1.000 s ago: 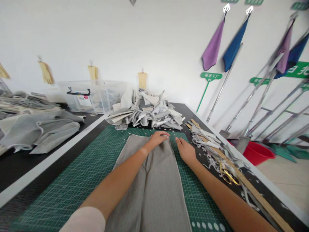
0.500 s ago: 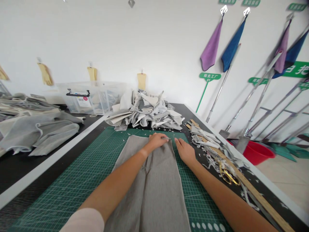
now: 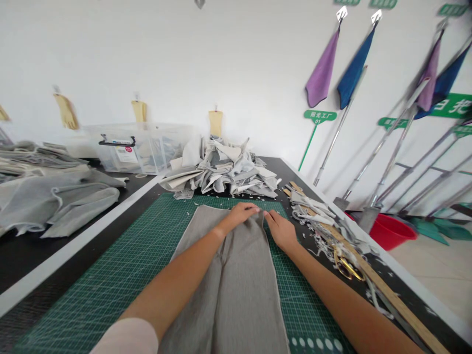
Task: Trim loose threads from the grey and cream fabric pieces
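Note:
A long piece of grey fabric (image 3: 247, 280) lies lengthwise on a green cutting mat (image 3: 125, 255), with a crease running down its middle. At its far right corner my left hand (image 3: 241, 212) pinches the fabric, and the cloth puckers under the fingers. My right hand (image 3: 280, 228) meets the same corner from the right, its fingertips closed together at the fabric's edge. The two hands' fingertips almost touch there.
Heaped fabric scraps (image 3: 228, 167) stand behind the mat, near a clear plastic bin (image 3: 143, 152). More grey fabric (image 3: 66, 196) is piled at left. Along the right lie a wooden ruler (image 3: 383, 280), gold-handled scissors (image 3: 346, 268) and shredded offcuts (image 3: 317, 211). A red bucket (image 3: 393, 231) stands beyond the table.
My right hand has moved slightly left, and its fingertips now reach the fabric's corner. The left hand keeps its pinch there, shifted slightly right.

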The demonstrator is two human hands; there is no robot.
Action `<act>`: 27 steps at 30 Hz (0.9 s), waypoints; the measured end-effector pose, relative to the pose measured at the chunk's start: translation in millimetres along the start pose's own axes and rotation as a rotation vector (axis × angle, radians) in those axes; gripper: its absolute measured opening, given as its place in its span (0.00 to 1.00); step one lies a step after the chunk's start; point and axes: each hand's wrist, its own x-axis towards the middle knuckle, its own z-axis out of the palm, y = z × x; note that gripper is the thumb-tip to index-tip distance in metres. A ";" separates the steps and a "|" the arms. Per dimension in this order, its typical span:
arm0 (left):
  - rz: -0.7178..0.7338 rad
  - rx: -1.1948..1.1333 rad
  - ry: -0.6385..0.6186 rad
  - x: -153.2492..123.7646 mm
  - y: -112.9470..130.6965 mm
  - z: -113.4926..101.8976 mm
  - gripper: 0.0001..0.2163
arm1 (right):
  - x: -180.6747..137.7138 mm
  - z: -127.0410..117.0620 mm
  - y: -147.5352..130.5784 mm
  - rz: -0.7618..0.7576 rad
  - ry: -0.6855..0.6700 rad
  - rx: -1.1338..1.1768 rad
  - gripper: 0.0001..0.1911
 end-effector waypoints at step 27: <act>0.003 -0.152 0.000 -0.5 3.1 -1.0 0.18 | -2.9 -1.5 -3.6 -0.047 0.031 0.009 0.27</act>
